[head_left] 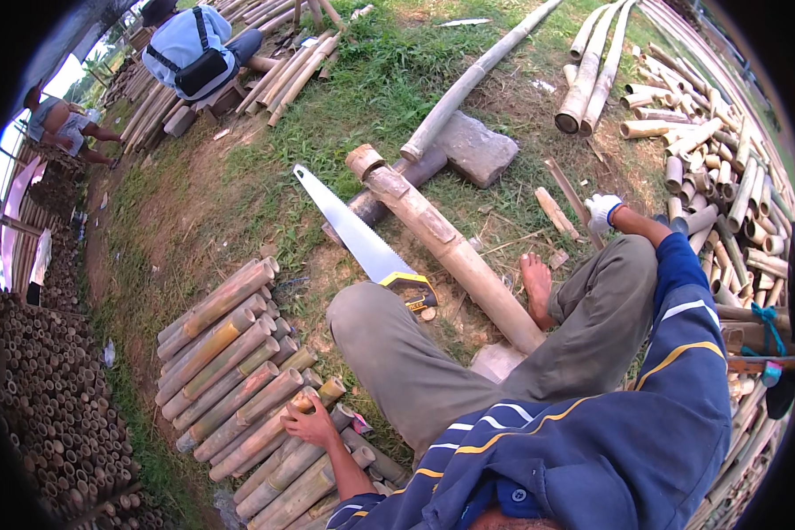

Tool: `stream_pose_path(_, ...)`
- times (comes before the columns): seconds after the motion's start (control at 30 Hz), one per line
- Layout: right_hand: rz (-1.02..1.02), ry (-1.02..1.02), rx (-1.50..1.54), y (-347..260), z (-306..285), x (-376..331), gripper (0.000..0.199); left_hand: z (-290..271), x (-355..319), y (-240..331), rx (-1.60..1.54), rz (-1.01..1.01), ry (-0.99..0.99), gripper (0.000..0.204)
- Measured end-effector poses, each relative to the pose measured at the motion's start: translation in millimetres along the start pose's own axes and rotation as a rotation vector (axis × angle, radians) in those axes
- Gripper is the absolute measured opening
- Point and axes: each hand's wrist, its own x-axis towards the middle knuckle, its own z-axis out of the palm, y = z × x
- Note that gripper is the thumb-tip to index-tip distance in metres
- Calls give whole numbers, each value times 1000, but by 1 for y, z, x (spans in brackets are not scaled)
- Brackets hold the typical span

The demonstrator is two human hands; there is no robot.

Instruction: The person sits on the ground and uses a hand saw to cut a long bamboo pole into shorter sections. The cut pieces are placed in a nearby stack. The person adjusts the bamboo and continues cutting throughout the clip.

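Noted nearest: bare left hand (311, 426), fingers part-curled over the end of a short tan bamboo tube (263, 434) within a stack of cut tubes (208, 352), laid on grass-patched brown soil (185, 212); unable to confirm a grip. Ahead: silver-bladed, yellow-handled saw (353, 231), lying beside a pale notched bamboo pole (442, 247) set across a dark log (428, 165). Further forward: white-gloved right hand (602, 209), fingers bent against a long narrow brown strip (567, 188); unable to tell hold, material or lower end. Beyond: heaped bamboo lengths (702, 137), partly cut off at far right; at upper left, seated person in light blue (175, 40), head cropped; farther back, second person (57, 124), hard to make out.
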Motion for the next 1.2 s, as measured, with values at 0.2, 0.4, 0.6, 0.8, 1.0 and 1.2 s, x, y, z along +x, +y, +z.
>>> stream_pose_path(0.2, -131, -85, 14, -26, 7, 12, 73, -16, -9, 5, 49, -66, -46, 76)
stream_pose_path(0.4, -110, -172, 100, -2, 43, -6, 74, -2, -4, 10, 67, -8, -53, 76)
stream_pose_path(0.6, -146, -188, 176, -21, 30, 7, 66, 1, 1, 10, 106, -46, -58, 77)
stream_pose_path(0.8, 10, -261, 670, 23, 49, 78, 51, 8, 76, 82, -151, 348, 145, 61)
stream_pose_path(1.0, 555, 299, 325, 143, 12, 131, 59, -60, 167, 411, -485, 1209, -6, 39)
stream_pose_path(1.2, 800, 664, 431, 188, 35, 207, 42, -32, 87, 707, -801, 1910, -202, 45)
